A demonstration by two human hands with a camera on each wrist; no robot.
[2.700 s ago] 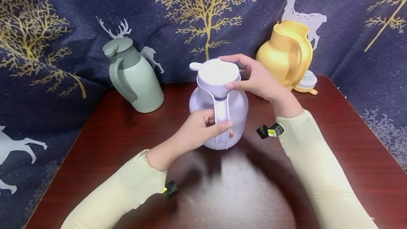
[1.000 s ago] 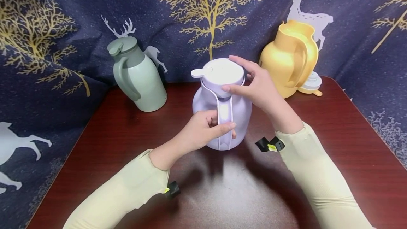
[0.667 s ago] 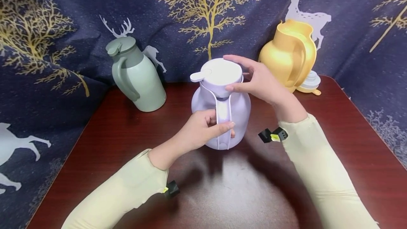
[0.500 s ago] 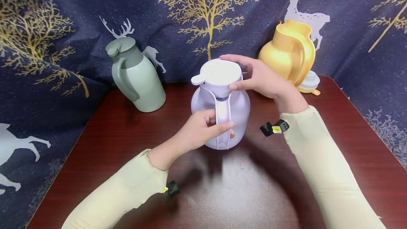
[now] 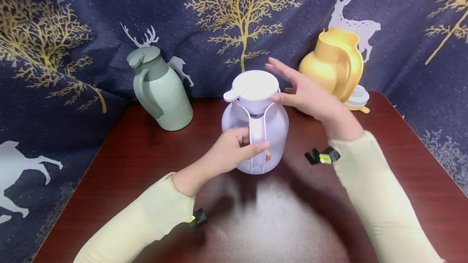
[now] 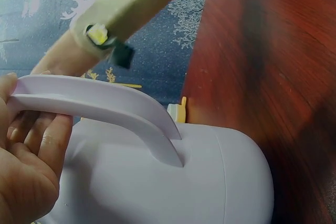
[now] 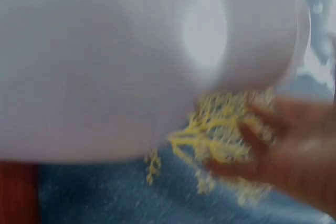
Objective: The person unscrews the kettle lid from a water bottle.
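A pale lilac thermos jug [image 5: 275, 133] stands upright on the table, its handle facing me. My left hand [image 5: 234, 149] grips that handle [image 5: 257, 133], the thumb across its front. In the left wrist view, fingers of the left hand [image 6: 31, 161] curl beneath the handle. On the jug's mouth sits a round white-lilac lid [image 5: 260, 84], its tab [image 5: 235, 93] pointing to the front left. My right hand [image 5: 310, 92] is at the lid's right side with fingers spread off it. Its thumb is at the rim; whether it touches I cannot tell. The right wrist view is blurred.
A green thermos jug [image 5: 166, 96] with its lid on stands at the back left. At the back right is a yellow jug [image 5: 325, 68] with an uncovered mouth, and a grey-and-yellow lid [image 5: 358, 97] lies beside it. A patterned dark blue cloth [image 5: 164, 3] hangs behind the table [image 5: 146, 153].
The lid's tab has swung counterclockwise from the left to the front left. My right fingers have come off the lid, moving right. The left hand keeps its grip on the handle.
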